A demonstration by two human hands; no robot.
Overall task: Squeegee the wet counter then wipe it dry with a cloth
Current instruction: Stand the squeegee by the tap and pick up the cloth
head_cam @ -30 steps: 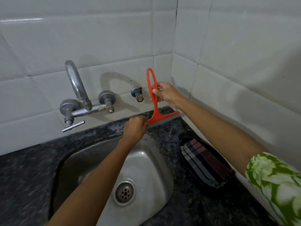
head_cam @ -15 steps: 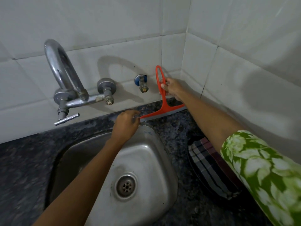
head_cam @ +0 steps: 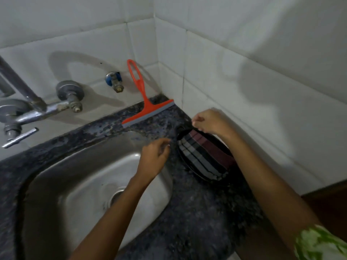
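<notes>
Squeegee [head_cam: 144, 102], just released, leaned behind the sink [head_cam: 78, 184]; both hands' grips, loosely apart, neared the cloth [head_cam: 202, 156] for drying.

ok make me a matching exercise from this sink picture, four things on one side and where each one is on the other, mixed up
Things:
1. squeegee
2. striped cloth
3. left hand
4. blue-handled tap

Places:
A. on the tiled wall, left of the orange handle
B. in a dark dish on the counter, right of the sink
C. propped against the back wall, blade on the counter
D. over the sink's right rim, holding nothing

Pairs: 1-C, 2-B, 3-D, 4-A
</notes>
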